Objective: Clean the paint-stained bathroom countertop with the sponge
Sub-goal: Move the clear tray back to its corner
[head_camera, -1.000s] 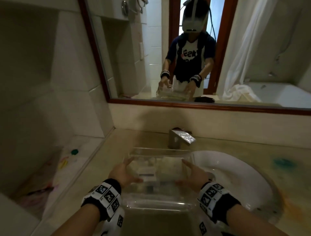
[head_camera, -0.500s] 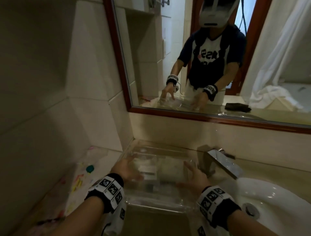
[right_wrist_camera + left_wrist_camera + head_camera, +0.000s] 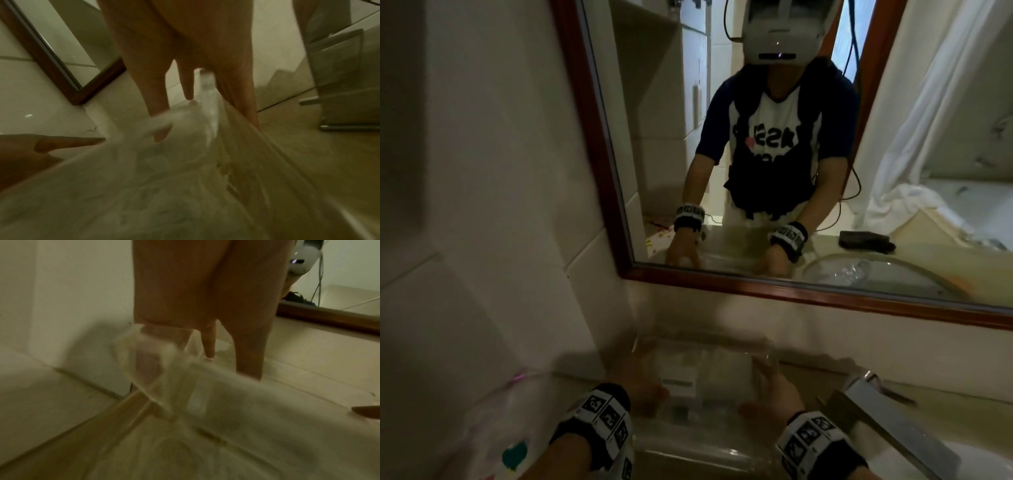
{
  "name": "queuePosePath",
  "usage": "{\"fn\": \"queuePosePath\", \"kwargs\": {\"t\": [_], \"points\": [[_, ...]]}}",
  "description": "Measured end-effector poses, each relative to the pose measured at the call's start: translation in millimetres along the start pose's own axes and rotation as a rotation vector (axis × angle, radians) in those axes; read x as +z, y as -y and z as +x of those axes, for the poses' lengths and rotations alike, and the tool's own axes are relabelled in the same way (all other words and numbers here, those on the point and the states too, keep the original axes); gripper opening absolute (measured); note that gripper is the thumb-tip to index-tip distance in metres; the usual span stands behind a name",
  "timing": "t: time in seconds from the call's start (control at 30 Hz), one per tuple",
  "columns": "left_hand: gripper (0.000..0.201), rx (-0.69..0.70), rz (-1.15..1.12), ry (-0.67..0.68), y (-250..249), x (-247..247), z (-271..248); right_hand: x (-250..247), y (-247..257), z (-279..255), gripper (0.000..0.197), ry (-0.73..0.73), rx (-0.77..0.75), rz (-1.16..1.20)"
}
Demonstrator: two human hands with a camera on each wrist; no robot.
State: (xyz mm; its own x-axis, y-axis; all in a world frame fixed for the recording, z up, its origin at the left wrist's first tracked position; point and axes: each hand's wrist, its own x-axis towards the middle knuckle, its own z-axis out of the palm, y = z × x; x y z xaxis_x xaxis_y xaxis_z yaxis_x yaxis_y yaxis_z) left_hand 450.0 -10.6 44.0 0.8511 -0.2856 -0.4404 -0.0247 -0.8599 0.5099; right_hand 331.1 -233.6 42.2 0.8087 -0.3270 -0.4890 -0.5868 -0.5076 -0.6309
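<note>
Both hands hold a clear plastic box between them, low over the beige countertop by the back wall. My left hand is on its left side and my right hand on its right. In the wrist views the fingers run straight down the box walls, with a thumb lying over the rim. Pale blocks and a white label show blurred inside the box; I cannot tell whether one is the sponge. Paint stains, among them a teal blob, mark the lower white ledge at the left.
The chrome faucet stands just right of the box, with the white sink beyond it. The tiled side wall closes the left. A wood-framed mirror hangs above the counter and reflects the person.
Both hands have carried the clear box to the left, from over the sink's edge to the counter left of the faucet, closer to the back wall.
</note>
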Motion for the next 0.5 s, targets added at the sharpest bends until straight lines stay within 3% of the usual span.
{"fn": "queuePosePath", "kwargs": {"t": [0.2, 0.37, 0.5], "points": [[0.084, -0.081, -0.008, 0.049, 7, -7, 33, 11, 11, 34, 0.09, 0.088, 0.024, 0.078], [0.076, -0.109, -0.025, 0.083, 9, -12, 39, 19, 7, 51, 0.089, 0.081, 0.014, 0.084], [0.087, -0.105, 0.005, 0.073, 8, -11, 38, 16, 8, 50, 0.087, 0.107, 0.033, 0.04]]}}
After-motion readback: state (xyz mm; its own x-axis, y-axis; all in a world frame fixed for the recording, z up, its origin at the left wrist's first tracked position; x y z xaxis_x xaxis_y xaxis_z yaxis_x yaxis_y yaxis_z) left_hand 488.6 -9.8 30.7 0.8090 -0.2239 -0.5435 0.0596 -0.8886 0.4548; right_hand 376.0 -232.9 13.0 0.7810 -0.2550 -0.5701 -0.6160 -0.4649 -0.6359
